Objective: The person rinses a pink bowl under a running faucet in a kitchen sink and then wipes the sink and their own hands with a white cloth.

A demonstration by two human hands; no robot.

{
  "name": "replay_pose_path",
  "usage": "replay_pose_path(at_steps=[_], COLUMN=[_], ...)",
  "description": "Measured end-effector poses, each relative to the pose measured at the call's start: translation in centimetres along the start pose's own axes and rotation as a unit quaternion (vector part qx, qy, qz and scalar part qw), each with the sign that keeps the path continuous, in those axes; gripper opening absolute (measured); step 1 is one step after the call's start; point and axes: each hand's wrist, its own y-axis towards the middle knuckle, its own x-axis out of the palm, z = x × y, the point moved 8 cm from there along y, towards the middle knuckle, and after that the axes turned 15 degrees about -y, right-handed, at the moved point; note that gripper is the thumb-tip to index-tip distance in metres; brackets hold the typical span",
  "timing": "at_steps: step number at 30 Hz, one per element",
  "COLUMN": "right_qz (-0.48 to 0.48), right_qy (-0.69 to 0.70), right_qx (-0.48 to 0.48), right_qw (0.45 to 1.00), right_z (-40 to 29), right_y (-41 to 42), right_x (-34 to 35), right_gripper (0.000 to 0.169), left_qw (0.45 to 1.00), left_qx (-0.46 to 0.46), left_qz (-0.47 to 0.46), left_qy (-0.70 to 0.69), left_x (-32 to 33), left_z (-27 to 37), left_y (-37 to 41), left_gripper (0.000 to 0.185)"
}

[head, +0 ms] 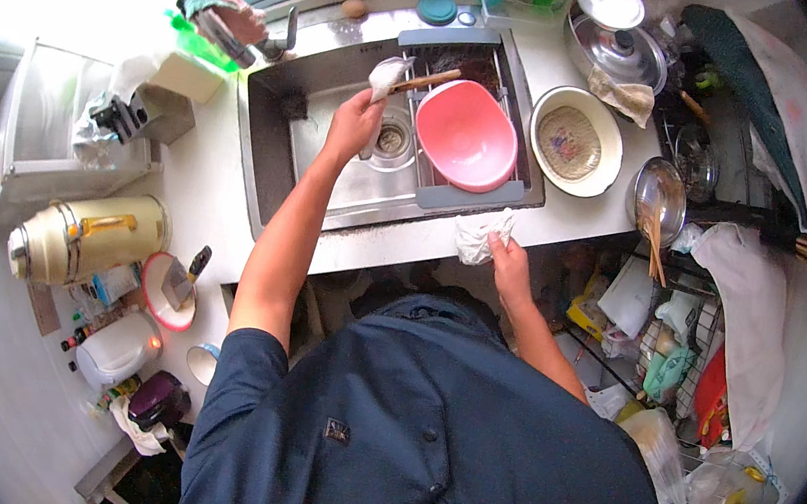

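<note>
My left hand (pixel 355 125) reaches over the stainless steel sink (pixel 326 143), its fingers closed on a small white item (pixel 389 76), perhaps a spoon or a folded cloth. A wooden stick or handle (pixel 428 81) juts out beside that item; I cannot tell whether the hand holds it too. At the counter's front edge, my right hand (pixel 511 265) grips a crumpled white cloth (pixel 482 236). Between the hands, a pink plastic bowl (pixel 467 135) rests on the grey-ended draining rack (pixel 469 194) across the sink's right side. The drain (pixel 392 137) shows beside my left hand.
Right of the sink stand an enamel basin (pixel 605 178), a metal bowl with chopsticks (pixel 654 196) and a lidded pot (pixel 628 57). The faucet (pixel 226 37) rises at the back left. A thermos flask (pixel 99 237) and a red-rimmed bowl with a cleaver (pixel 176 288) are on the left.
</note>
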Motion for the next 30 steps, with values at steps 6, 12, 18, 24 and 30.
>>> replay_pose_path(at_steps=[6,12,18,24,30], right_qz=[-0.001,-0.011,-0.043,-0.112,-0.229], right_qy=[-0.017,0.012,0.019,0.134,0.301], right_qx=[-0.019,-0.025,-0.032,0.03,0.097], right_qw=[1.0,1.0,0.998,0.984,0.921], right_z=[0.0,-1.4,-2.1,-5.2,-8.8], right_y=[0.3,-0.3,0.1,2.2,3.5], right_x=[0.0,0.4,1.2,5.6,16.0], right_gripper=[0.037,0.039,0.039,0.039,0.038], left_qw=[0.964,0.902,0.957,0.995,0.989], left_qx=[0.137,0.198,0.231,0.074,0.128], left_qz=[-0.059,-0.106,-0.066,0.046,0.046], left_qy=[0.218,0.369,0.162,-0.042,0.062], left_x=[6.9,13.2,11.4,4.2,4.0], left_z=[7.5,9.1,8.1,2.7,3.4], left_y=[7.5,11.4,7.5,-5.2,-11.6], left_gripper=[0.027,0.057,0.052,0.039,0.048])
